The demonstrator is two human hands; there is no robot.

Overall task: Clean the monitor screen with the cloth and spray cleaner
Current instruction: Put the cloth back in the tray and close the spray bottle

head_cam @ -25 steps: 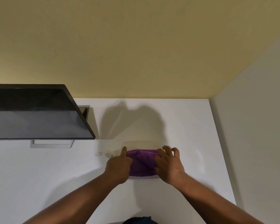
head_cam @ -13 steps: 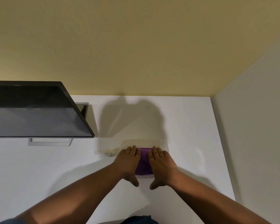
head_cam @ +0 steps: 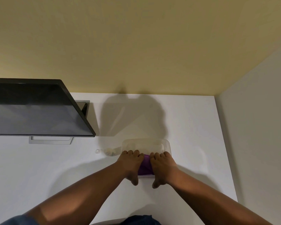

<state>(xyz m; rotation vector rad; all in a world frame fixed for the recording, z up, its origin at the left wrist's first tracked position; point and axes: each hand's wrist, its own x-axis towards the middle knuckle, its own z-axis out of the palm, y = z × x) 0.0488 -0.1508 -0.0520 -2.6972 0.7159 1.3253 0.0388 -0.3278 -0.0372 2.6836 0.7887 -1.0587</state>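
Left hand (head_cam: 131,164) and right hand (head_cam: 162,164): fingers now flat, pressing the clear lidded box (head_cam: 146,146) over our purple cloth (head_cam: 145,165); no longer pinching. Cloth stowed, we judge.

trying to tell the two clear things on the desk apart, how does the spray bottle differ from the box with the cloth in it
The spray bottle is small and lies on its side, untouched; the box is much larger and sits flat under both hands, left hand and right hand. The bottle lies to the left, nearer the monitor; the box holds a purple cloth. Both are clear plastic on the white desk.
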